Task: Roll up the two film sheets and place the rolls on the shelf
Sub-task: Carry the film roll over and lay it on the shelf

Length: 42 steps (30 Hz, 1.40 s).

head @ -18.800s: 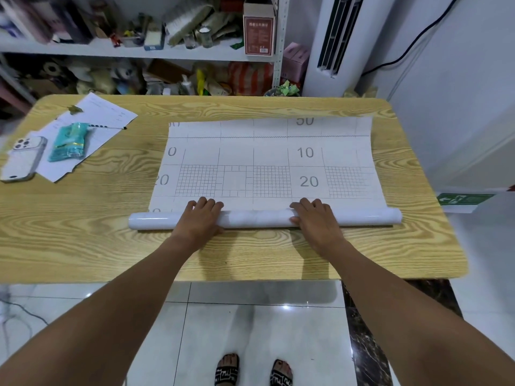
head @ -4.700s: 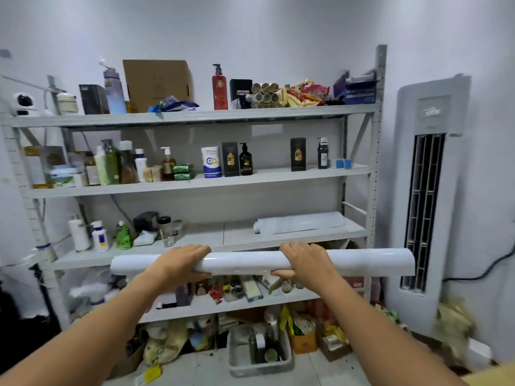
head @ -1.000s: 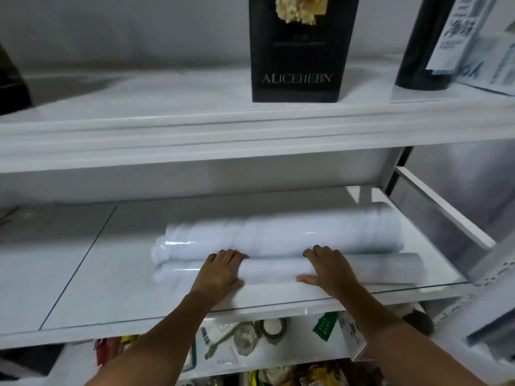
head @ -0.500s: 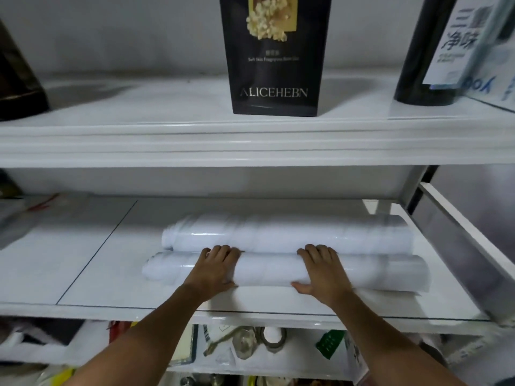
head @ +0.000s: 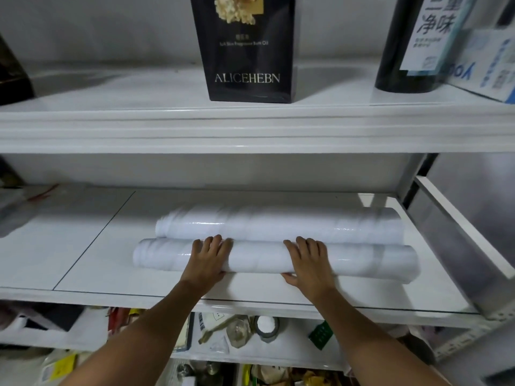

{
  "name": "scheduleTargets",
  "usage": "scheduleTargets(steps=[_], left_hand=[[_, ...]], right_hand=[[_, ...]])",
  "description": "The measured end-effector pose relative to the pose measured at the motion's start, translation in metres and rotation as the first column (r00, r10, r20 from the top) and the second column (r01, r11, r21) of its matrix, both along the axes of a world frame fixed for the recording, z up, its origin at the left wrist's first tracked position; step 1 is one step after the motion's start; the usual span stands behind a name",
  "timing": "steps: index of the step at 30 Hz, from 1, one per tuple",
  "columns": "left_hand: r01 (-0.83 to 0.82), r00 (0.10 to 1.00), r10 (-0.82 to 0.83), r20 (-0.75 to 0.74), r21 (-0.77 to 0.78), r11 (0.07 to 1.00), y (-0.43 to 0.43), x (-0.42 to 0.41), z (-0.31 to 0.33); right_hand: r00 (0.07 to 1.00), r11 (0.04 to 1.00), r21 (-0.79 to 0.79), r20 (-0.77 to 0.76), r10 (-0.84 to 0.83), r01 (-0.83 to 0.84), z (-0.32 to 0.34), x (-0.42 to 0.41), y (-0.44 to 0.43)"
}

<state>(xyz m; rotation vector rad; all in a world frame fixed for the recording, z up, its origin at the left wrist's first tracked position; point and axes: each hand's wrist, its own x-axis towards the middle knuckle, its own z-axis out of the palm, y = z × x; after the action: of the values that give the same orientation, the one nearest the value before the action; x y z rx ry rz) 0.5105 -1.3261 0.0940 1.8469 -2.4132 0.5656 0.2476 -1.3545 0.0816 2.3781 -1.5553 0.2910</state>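
Two film rolls are counted: the rear roll point(head: 278, 227) and the front roll point(head: 259, 259). Two hands are seen: the left hand point(head: 207, 260) and the right hand point(head: 309, 260). Above, one black box point(head: 245, 51) and one dark bottle point(head: 401, 51) are counted.

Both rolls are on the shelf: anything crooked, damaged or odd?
Nothing damaged or spilled. The back roll looks flattened and loosely wound at its left end. The front roll, held by the left hand and right hand, lies parallel alongside it on the shelf.
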Motion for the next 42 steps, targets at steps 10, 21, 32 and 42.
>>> scheduleTargets(steps=[10,21,32,42], left_hand=[[0.122,0.987,-0.109,-0.114,0.106,0.987,0.003,0.018,0.009],[0.161,0.972,-0.132,-0.196,0.142,0.977,0.013,0.013,0.015],[0.025,0.999,-0.023,-0.028,0.096,0.995,0.011,0.002,0.014],[0.023,0.998,-0.019,-0.055,0.072,0.997,-0.013,0.0,0.011]], right_hand=[[0.998,0.996,0.065,-0.023,0.058,-0.057,0.018,-0.016,-0.001],[0.987,0.986,0.045,-0.016,0.159,-0.158,0.014,-0.019,0.007],[0.988,0.986,0.098,-0.062,0.144,-0.138,0.014,-0.011,0.005],[0.99,0.989,0.089,-0.061,0.125,-0.119,0.011,-0.009,-0.018]])
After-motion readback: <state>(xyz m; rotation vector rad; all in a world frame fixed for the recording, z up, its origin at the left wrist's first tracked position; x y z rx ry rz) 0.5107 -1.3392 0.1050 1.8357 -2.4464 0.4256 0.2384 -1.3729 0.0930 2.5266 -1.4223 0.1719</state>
